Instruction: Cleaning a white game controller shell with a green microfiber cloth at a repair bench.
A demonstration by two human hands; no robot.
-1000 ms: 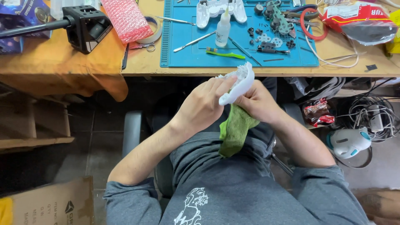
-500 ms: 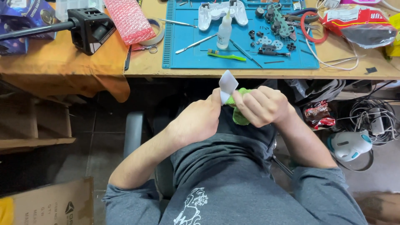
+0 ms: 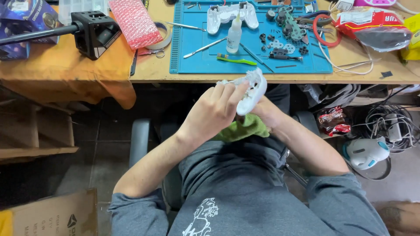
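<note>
The white controller shell half (image 3: 250, 91) is held in front of the torso, just below the near edge of the blue work mat (image 3: 192, 52), apparently so that its open inner face can be turned toward the eyes. The left hand (image 3: 214, 111) is curled over the shell's left side, fingers closed around the rim with the thumb pressing the outer wall. The right hand (image 3: 266, 112) sits beneath and behind the shell; most of its fingers are hidden, so how tightly they close cannot be told, though the palm appears to cradle the shell. A green cloth (image 3: 243, 127) hangs bunched under both hands, below the shell, soft and crumpled against the smooth, hard moulded plastic. On the mat, beyond the shell, lie the other white shell half (image 3: 232, 13), a small translucent squeeze bottle (image 3: 234, 31) standing upright, a green-handled brush (image 3: 236, 60), slim metal tools (image 3: 203, 48) and dark small parts (image 3: 280, 43), all spread flat and apart, presumably to keep them sorted. Left of the mat lie pink bubble wrap (image 3: 134, 22) and a tape roll (image 3: 162, 37).
</note>
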